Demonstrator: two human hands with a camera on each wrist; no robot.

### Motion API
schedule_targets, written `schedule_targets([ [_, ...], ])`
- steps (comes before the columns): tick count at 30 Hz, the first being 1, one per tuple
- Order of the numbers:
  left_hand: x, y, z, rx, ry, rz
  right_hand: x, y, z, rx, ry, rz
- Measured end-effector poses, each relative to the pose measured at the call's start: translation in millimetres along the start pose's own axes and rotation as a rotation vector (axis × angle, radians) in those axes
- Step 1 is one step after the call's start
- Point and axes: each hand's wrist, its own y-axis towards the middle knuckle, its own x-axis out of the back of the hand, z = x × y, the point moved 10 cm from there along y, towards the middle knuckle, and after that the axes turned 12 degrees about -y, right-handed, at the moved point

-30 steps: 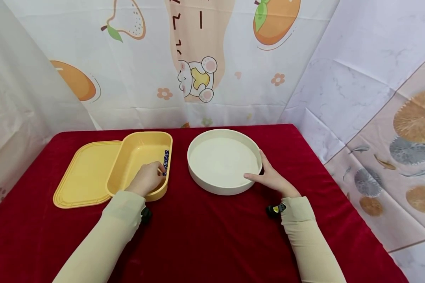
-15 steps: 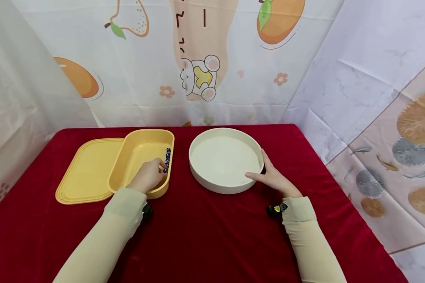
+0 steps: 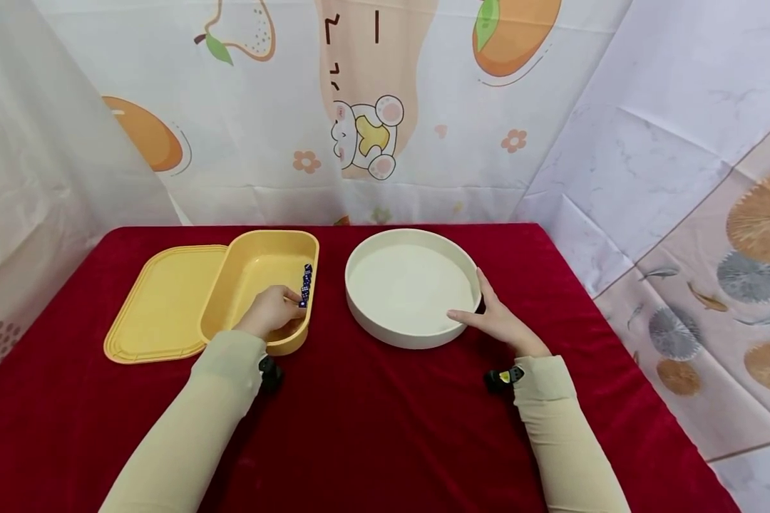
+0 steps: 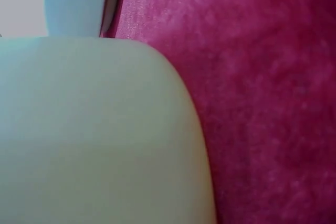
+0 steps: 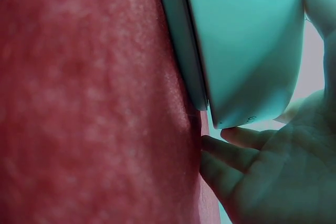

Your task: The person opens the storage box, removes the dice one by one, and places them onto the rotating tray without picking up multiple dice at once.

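Note:
In the head view, my left hand [image 3: 272,309] reaches into a yellow rectangular container [image 3: 215,303]. Its fingertips pinch the nearest dark blue die [image 3: 302,304]. Several more blue dice with white pips [image 3: 306,280] line up beyond it, along the container's right wall. To the right stands a round cream tray [image 3: 413,288]. My right hand [image 3: 497,320] holds that tray's right side, thumb over the rim and fingers along the outside; the right wrist view shows fingertips against the lower edge of the tray wall [image 5: 247,51]. The left wrist view does not show the left hand.
A flat yellow lid [image 3: 163,303] lies left of the container, which overlaps its edge. Red cloth [image 3: 385,427] covers the table. Printed curtains [image 3: 263,142] hang behind and at both sides.
The head view has shifted slightly. The nearest die, partly covered by my left fingers before, now shows at the near end of the row. My right hand stays on the tray.

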Motion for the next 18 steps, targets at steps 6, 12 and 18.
schedule_targets([
  [6,-1.0,1.2,2.1,0.041,-0.096,0.008,1.3,-1.0,0.1,-0.004,0.001,0.001],
  [12,0.0,0.3,2.4,0.057,-0.109,-0.001,1.9,-1.2,-0.5,-0.004,-0.007,0.002],
  [18,-0.5,-0.6,5.9,0.064,-0.102,0.008,0.7,-0.5,0.6,0.001,-0.006,0.009],
])
